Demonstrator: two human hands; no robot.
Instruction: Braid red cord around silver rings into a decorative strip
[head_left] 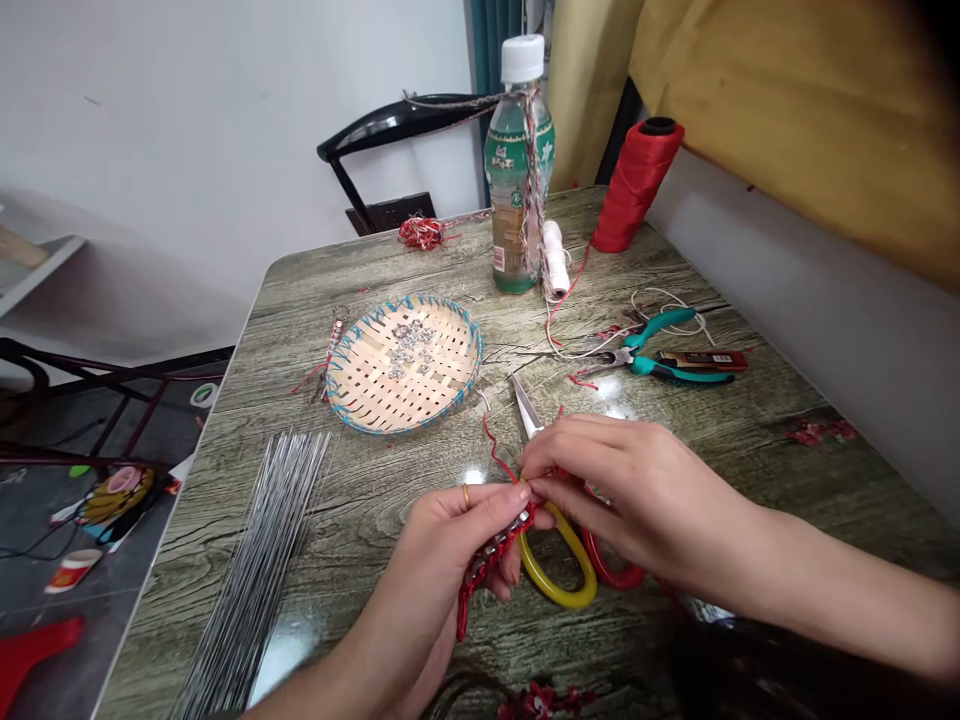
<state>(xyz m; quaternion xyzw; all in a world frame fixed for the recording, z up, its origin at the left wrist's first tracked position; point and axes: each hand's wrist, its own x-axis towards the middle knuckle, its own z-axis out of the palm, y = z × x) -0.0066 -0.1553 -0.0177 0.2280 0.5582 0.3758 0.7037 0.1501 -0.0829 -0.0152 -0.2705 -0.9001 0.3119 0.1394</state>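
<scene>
My left hand (442, 545) is closed on a strip of red cord threaded with small metal pieces (491, 555), which hangs down toward me. My right hand (622, 485) pinches the upper end of the same strip, fingertips meeting the left hand's. A loose red thread end (496, 450) curls up from the pinch. Scissors lie on the table under both hands, blade (527, 405) pointing away, one yellow handle loop (559, 570) and one red loop (611, 570) showing.
A round woven tray (360, 405) with blue edging holds several small metal pieces. A bundle of thin wires (259, 560) lies at left. Behind stand a green bottle (517, 160), a red thread spool (636, 185), a white spool (555, 255) and teal pliers (660, 350).
</scene>
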